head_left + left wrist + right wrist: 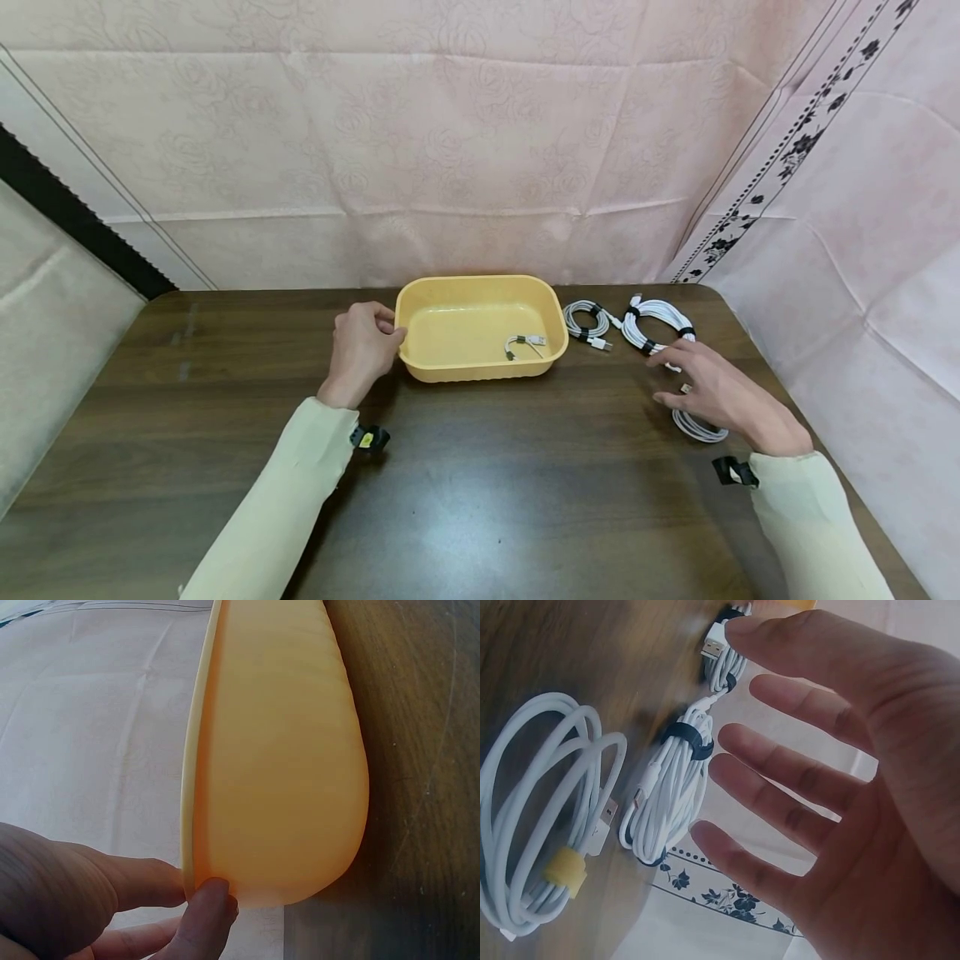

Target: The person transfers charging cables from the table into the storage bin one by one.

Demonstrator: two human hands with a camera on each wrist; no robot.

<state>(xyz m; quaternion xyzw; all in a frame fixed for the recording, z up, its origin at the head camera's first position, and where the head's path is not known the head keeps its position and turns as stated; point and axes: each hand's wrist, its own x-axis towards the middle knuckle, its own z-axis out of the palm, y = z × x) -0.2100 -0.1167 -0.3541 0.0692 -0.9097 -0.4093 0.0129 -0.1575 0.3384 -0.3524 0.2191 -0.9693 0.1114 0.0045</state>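
My left hand (362,346) pinches the left rim of a yellow plastic tub (487,374) between thumb and fingers, as the left wrist view shows close up. Inside the tub, near its right end, lies a short white USB cable (528,340). Over the right side of the table hovers my right hand (712,392), fingers spread and holding nothing. Just beyond its fingertips is a large coiled white cable (671,799) with black ties. Partly hidden below the hand sits another white coil (697,430), bound with a yellow tie (565,871) in the right wrist view.
A smaller white cable coil (572,318) with black ties lies against the tub's right side. The dark wooden table (465,492) ends at a patterned pale cloth (465,167) behind, with more cloth (862,275) along the right edge.
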